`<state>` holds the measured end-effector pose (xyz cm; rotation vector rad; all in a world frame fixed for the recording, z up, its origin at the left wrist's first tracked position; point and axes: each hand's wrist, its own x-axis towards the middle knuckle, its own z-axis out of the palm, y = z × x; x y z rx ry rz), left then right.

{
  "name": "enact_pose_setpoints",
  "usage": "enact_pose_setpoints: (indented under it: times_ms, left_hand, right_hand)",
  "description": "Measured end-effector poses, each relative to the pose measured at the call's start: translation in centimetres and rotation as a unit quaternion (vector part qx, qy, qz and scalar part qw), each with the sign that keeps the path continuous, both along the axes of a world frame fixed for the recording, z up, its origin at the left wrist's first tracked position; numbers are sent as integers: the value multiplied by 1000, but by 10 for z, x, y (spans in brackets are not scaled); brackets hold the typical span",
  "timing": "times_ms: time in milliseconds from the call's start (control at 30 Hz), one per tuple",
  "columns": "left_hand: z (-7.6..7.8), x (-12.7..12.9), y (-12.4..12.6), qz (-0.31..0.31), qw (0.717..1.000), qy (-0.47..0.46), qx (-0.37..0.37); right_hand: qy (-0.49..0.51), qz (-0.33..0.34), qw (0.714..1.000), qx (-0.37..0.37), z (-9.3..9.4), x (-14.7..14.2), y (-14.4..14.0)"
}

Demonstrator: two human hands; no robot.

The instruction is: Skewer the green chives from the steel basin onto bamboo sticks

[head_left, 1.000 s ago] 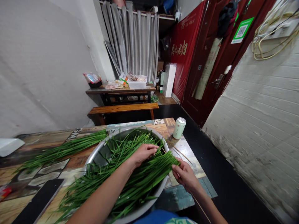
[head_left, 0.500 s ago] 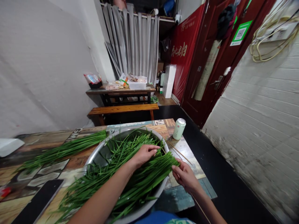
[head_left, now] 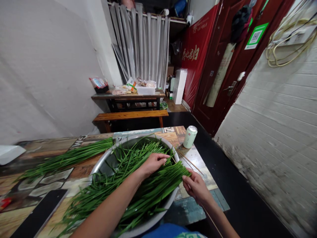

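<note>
1. While the left hand (head_left: 153,162) lies palm-down with loosely curled fingers on the bundle of long green chive leaves (head_left: 148,185) in the wide round steel basin (head_left: 104,163), keep that pressure light — enough to pin the stack, not bruise it.
2. Right hand (head_left: 196,185) has fingertips pinched at the leaf ends by the basin's right rim; grip looks closed on a few tips, exact count unclear.
3. Pull along the leaf axis — sideways tugs likely snap them.
4. Mind the pale green drink can (head_left: 190,136) and thin wooden skewers (head_left: 189,161) nearby.
5. Second chive pile (head_left: 66,158) sits on the patterned wooden table (head_left: 49,180), left of basin.
</note>
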<state>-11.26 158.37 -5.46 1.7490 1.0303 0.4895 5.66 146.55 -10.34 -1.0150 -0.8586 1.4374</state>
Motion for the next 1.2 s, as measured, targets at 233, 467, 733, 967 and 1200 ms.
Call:
enact_pose_setpoints:
  times_ms: [233, 467, 733, 967, 1200]
  left_hand:
    - [-1, -1, -1, -9, 1000, 1, 11]
    - [2, -1, -4, -14, 1000, -19, -3]
    - [-4, 6, -28, -56, 995, 20, 86]
    - [33, 0, -29, -48, 998, -5, 39]
    - [100, -23, -31, -241, 967, -70, -48]
  right_hand:
    - [0, 6, 1000, 6, 0, 2, -1]
    - [7, -3, 1000, -6, 3, 0, -2]
    - [15, -7, 1000, 8, -1, -1, 2]
    - [-50, -17, 996, 74, 13, 7, -3]
    - [-195, 120, 928, 295, 127, 23, 20]
